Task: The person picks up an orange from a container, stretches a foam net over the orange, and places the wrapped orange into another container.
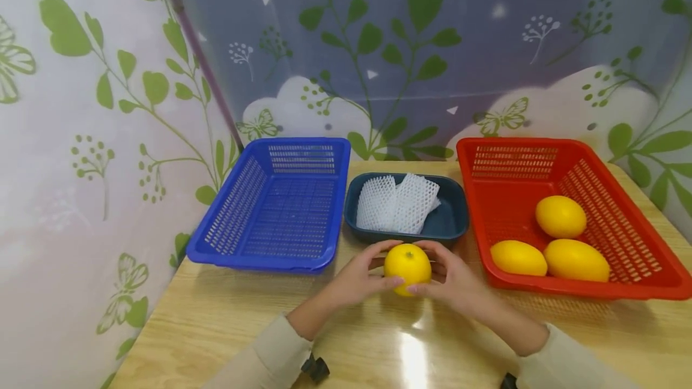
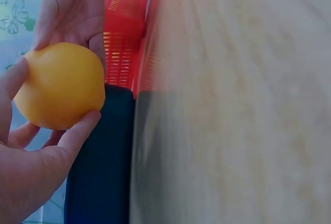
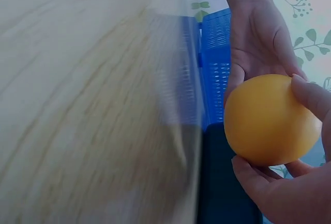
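Both hands hold one smooth yellow fruit (image 1: 408, 269) between them, in front of the dark teal tray. A small greenish stem mark faces up on it. From its left side my left hand (image 1: 358, 278) grips it, thumb at the front and fingers curving behind. My right hand (image 1: 456, 280) grips the opposite side in the same way. In the left wrist view the fruit (image 2: 62, 85) sits between the thumb and fingers of the left hand (image 2: 36, 175). The right wrist view shows the fruit (image 3: 271, 120) against the fingertips of the right hand (image 3: 295, 195).
White foam net sleeves (image 1: 402, 203) lie in the teal tray (image 1: 454, 212). To the left stands a blue plastic basket (image 1: 292, 209) with nothing in it. A red basket (image 1: 508, 194) at the right holds three yellow fruits (image 1: 561, 217). Patterned cloth hangs behind the wooden table (image 1: 357, 347).
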Available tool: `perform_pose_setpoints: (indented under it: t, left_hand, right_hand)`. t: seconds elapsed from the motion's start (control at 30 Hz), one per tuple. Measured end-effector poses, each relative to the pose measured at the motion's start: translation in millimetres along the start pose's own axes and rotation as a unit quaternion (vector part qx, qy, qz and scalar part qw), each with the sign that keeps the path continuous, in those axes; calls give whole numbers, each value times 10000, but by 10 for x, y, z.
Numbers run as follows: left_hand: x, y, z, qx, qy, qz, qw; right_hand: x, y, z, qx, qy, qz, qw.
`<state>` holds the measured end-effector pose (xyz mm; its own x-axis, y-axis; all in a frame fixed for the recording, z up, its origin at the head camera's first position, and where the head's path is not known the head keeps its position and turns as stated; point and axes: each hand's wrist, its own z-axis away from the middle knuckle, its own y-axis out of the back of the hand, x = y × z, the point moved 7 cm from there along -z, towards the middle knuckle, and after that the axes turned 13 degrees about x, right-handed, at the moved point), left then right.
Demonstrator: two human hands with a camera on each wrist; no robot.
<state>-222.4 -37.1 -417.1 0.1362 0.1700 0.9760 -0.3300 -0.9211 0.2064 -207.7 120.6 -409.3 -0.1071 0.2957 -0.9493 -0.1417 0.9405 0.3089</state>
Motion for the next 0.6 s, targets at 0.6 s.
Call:
perform_pose_setpoints:
  t: [0.6]
  left_hand:
    - [-77, -39, 38, -231, 172, -520, 9982]
  right_hand:
    - [130, -95, 26, -514, 108, -214, 9984]
